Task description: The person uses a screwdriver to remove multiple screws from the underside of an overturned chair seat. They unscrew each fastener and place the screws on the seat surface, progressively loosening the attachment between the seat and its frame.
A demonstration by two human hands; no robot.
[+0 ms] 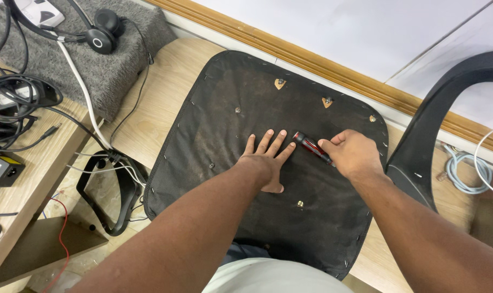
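An upturned chair seat (214, 130) covered in black fabric lies on a pale wooden table, its underside facing up with several screws and staples showing. My left hand (265, 157) rests flat on the middle of the fabric, fingers spread. My right hand (352, 154) grips a red-and-black screwdriver (310, 147), whose tip points left toward my left fingertips. A brass screw (299, 204) sits just below my left hand. Two triangular cut-outs with bolts (279, 83) lie near the seat's far edge.
A black curved chair arm (431, 125) rises at the right. Another black armrest loop (124, 198) lies left of the seat among cables. A headset (100, 32) sits on grey fabric at top left. Coiled pale cable (466, 171) lies at right.
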